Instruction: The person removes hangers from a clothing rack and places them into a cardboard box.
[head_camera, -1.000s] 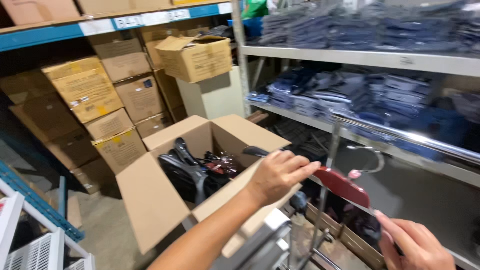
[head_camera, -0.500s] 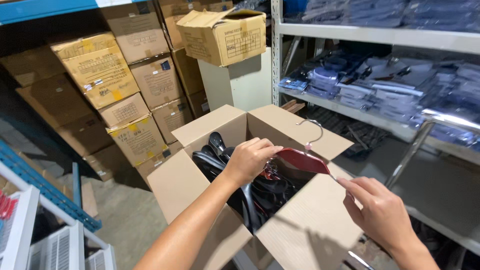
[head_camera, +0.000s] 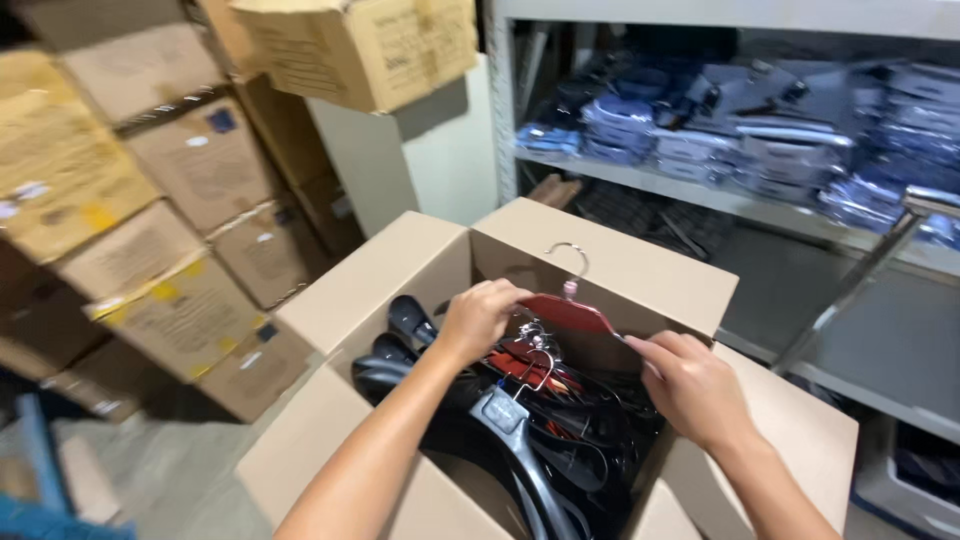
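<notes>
Red hanger (head_camera: 566, 312) with a metal hook, held level above the open cardboard box (head_camera: 640, 265): your left hand (head_camera: 478, 318) is closed around one end, your right hand (head_camera: 692, 385) pinches the other; black hangers (head_camera: 520, 430) fill the box beneath.

Hangers (head_camera: 520, 420) lie in the open box (head_camera: 610, 260), stacked cartons (head_camera: 170, 250) to its left, shelving (head_camera: 760, 200) behind right.

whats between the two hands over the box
In the head view, a red hanger spans from left hand to right hand, its metal hook upright, above black hangers in the box.
</notes>
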